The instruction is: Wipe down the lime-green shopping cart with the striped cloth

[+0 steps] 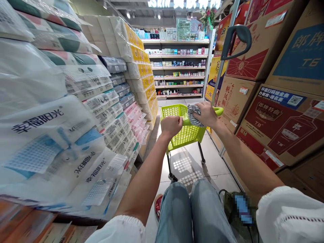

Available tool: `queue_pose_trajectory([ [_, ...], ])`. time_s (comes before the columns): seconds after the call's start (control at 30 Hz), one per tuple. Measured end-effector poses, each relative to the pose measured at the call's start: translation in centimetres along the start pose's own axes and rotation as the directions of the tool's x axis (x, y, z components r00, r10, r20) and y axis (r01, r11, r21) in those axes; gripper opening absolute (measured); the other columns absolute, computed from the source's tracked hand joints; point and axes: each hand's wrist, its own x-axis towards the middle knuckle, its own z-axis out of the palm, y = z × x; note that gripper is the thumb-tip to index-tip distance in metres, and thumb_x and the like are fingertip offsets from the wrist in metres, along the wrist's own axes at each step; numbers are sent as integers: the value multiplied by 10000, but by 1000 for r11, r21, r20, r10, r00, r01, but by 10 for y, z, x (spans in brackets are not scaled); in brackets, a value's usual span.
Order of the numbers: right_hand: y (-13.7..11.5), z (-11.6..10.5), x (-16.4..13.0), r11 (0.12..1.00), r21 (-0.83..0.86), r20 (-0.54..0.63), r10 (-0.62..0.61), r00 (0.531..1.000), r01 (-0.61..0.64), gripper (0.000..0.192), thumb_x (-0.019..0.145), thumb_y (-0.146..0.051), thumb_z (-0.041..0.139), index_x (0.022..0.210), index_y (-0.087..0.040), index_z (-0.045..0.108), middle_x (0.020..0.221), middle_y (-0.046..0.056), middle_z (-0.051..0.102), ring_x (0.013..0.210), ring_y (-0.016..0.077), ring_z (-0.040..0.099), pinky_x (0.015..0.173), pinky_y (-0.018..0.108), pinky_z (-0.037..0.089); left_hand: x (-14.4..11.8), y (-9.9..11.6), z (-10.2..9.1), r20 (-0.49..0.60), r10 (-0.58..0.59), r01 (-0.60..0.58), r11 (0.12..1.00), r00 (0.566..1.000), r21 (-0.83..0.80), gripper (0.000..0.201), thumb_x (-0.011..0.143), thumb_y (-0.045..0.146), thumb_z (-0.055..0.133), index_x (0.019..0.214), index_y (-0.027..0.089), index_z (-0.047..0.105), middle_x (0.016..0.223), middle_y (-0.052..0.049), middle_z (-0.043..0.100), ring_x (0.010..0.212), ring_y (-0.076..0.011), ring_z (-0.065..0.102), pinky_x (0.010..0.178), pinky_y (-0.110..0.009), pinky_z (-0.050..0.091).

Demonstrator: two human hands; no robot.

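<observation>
Left hand (pixel 172 125) is clenched around the handle (pixel 218 110) of a lime-green shopping cart (pixel 182 139); right hand (pixel 206 114) grasps a striped cloth (pixel 193 114) against the same handle. Cart position: tiled floor, directly ahead of the knees. Wrapped packs (pixel 101 109), stacked high, bound the aisle on the left; printed cartons (pixel 280 116) bound it on the right. A dark looped grip (pixel 246 38) projects before the upper cartons. Stocked shelving (pixel 180 56) closes off the far end.

white sleeves (pixel 293 216), faded blue jeans (pixel 176 212)
</observation>
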Motion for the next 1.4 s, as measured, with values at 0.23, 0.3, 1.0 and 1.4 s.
queue_pose_trajectory([
  [0.23, -52, 15, -7, 999, -34, 48, -24, 999, 26, 317, 861, -398, 459, 1082, -262, 641, 1162, 66, 595, 965, 256, 540, 780, 354, 423, 3, -5, -2, 59, -38, 35, 998, 998, 46, 385, 910, 335, 365, 822, 175, 704, 814, -122, 699, 742, -237, 640, 635, -304, 357],
  [0.3, -59, 20, -8, 996, -84, 28, 1, 1000, 1, 353, 859, -480, 458, 999, -236, 673, 1072, 88, 624, 935, 261, 536, 763, 354, 417, -1, -8, -1, 28, -26, 25, 999, 999, 47, 409, 930, 350, 332, 826, 179, 688, 824, -115, 699, 733, -227, 636, 628, -299, 345],
  [1.0, -63, 31, 0, 991, -55, -39, 116, 992, -118, 417, 891, -531, 394, 961, -237, 682, 982, 108, 645, 883, 254, 523, 762, 377, 398, -8, -11, 6, -72, 25, -21, 998, 997, 53, 455, 950, 350, 287, 791, 161, 668, 758, -106, 680, 677, -199, 596, 592, -294, 272],
  [1.4, 20, 10, 11, 957, -21, 15, 289, 957, -289, 343, 839, -426, 510, 1051, -206, 664, 1050, 85, 621, 857, 203, 566, 740, 324, 409, -11, -20, 5, -105, 51, -48, 999, 993, 23, 515, 955, 375, 274, 699, 153, 662, 708, -97, 670, 640, -180, 577, 560, -300, 240],
])
